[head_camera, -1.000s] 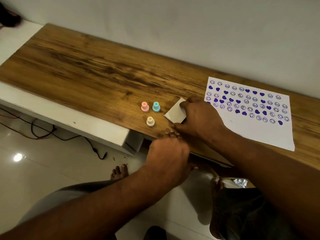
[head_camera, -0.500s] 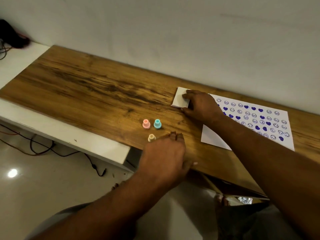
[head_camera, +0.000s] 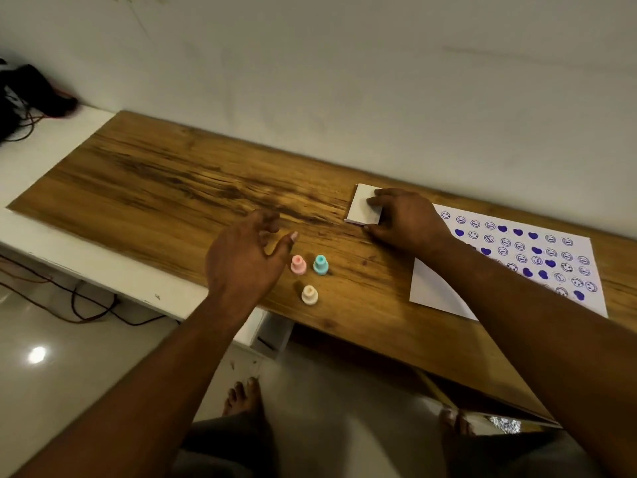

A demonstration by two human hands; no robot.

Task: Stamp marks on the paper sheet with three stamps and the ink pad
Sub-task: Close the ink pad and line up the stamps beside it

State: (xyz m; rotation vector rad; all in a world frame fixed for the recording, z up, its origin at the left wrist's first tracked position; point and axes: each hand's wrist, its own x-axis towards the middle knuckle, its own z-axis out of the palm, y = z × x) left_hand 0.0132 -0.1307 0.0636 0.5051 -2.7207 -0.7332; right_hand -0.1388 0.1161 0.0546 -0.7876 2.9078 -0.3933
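Three small stamps stand together on the wooden tabletop (head_camera: pixel 165 181): a pink stamp (head_camera: pixel 298 264), a teal stamp (head_camera: pixel 320 264) and a cream stamp (head_camera: pixel 309 294) nearer the front edge. My left hand (head_camera: pixel 246 258) hovers just left of the pink stamp, fingers spread, holding nothing. My right hand (head_camera: pixel 403 219) grips the closed white ink pad (head_camera: pixel 363 205), which lies flat at the back of the table. The paper sheet (head_camera: pixel 434 291) lies to the right, covered with purple smiley and heart marks, partly hidden by my right forearm.
A white wall runs close behind the table. A white shelf (head_camera: pixel 44 150) at the left carries dark cables (head_camera: pixel 20 98). More cables lie on the tiled floor (head_camera: pixel 76 305) below. My bare feet show under the table's front edge.
My right hand moved the ink pad from the front edge to the back of the table beside the paper. My left hand left the edge and opened beside the stamps.
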